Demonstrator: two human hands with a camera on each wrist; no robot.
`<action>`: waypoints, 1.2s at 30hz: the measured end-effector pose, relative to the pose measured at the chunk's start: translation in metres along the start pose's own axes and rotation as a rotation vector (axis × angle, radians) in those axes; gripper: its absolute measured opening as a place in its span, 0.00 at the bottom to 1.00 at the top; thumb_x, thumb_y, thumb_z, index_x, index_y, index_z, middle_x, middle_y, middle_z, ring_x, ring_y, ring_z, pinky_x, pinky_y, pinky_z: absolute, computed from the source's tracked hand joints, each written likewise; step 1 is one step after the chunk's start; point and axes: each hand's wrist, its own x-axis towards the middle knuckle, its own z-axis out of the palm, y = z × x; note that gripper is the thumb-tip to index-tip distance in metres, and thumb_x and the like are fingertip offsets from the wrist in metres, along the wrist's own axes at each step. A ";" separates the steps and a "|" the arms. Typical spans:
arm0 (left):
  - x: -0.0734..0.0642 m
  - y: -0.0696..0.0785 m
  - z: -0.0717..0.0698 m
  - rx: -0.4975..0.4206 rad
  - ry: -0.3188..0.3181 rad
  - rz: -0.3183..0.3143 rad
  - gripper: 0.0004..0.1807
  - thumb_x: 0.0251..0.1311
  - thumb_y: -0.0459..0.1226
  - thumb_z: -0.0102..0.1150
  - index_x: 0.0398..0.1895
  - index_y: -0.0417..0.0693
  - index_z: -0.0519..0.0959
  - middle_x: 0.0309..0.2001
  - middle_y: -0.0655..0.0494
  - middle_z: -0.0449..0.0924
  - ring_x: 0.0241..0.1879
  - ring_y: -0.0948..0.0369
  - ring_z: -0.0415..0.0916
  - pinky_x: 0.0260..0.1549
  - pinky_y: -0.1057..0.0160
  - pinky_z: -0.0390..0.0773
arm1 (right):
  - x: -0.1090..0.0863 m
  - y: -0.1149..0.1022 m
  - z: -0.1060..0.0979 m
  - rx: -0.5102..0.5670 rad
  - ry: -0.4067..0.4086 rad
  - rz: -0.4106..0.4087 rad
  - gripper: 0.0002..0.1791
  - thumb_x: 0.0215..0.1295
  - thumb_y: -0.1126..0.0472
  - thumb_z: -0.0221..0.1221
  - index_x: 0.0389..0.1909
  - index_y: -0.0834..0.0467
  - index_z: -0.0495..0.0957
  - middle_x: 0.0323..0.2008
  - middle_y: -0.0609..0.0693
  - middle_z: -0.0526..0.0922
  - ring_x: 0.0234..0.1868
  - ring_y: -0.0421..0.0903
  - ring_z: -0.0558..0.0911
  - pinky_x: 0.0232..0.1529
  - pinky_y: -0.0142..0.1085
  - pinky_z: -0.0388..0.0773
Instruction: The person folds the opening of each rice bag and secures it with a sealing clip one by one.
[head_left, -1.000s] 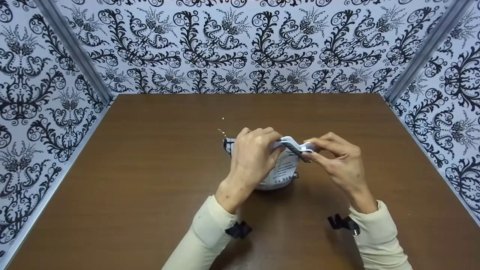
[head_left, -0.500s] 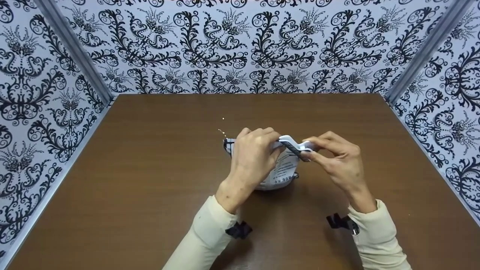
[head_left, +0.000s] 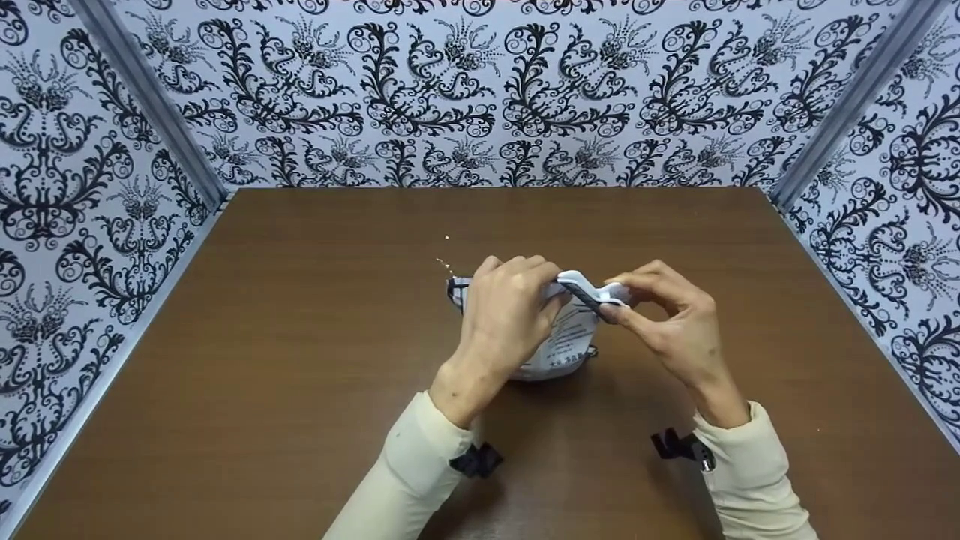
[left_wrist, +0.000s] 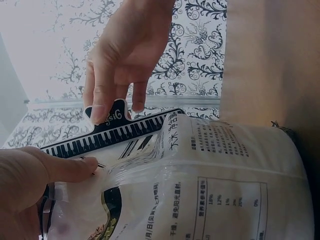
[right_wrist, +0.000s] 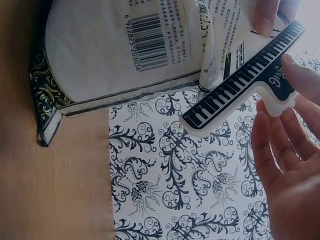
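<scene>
A white printed plastic bag of rice [head_left: 566,341] stands upright on the table, with its top gathered and folded. My left hand [head_left: 502,311] pinches that folded top, the thumb lying flat on the plastic in the left wrist view. My right hand [head_left: 675,319] pinches the handles of a black-and-white clip [right_wrist: 240,80] patterned like piano keys. The clip lies along the folded top of the bag [left_wrist: 230,170], close to my left thumb. How far its jaws reach over the plastic cannot be told. My left hand hides much of the bag in the head view.
A few pale grains [head_left: 445,265] lie on the brown table [head_left: 300,337] beyond the bag. Patterned walls [head_left: 480,90] enclose the table at the back and both sides. A black wrist mount [head_left: 478,460] sits at my left cuff, another mount [head_left: 682,448] at my right.
My right hand has shifted very slightly left, still pinching the clip. My left hand and the bag stay nearly where they were.
</scene>
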 end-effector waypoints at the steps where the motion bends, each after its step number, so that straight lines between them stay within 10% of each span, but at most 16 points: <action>1: 0.000 0.000 0.000 0.002 -0.002 0.003 0.09 0.55 0.39 0.77 0.40 0.53 0.90 0.36 0.64 0.90 0.36 0.63 0.87 0.33 0.61 0.73 | 0.000 0.001 0.000 0.006 0.006 0.000 0.18 0.49 0.79 0.74 0.43 0.70 0.87 0.36 0.52 0.85 0.36 0.41 0.85 0.40 0.27 0.83; 36: -0.008 -0.003 -0.008 0.065 0.065 0.010 0.13 0.61 0.50 0.72 0.42 0.55 0.87 0.39 0.64 0.87 0.42 0.62 0.82 0.53 0.56 0.73 | -0.013 0.015 -0.007 -0.085 -0.010 0.079 0.18 0.55 0.76 0.72 0.47 0.61 0.87 0.41 0.48 0.86 0.41 0.42 0.84 0.46 0.29 0.81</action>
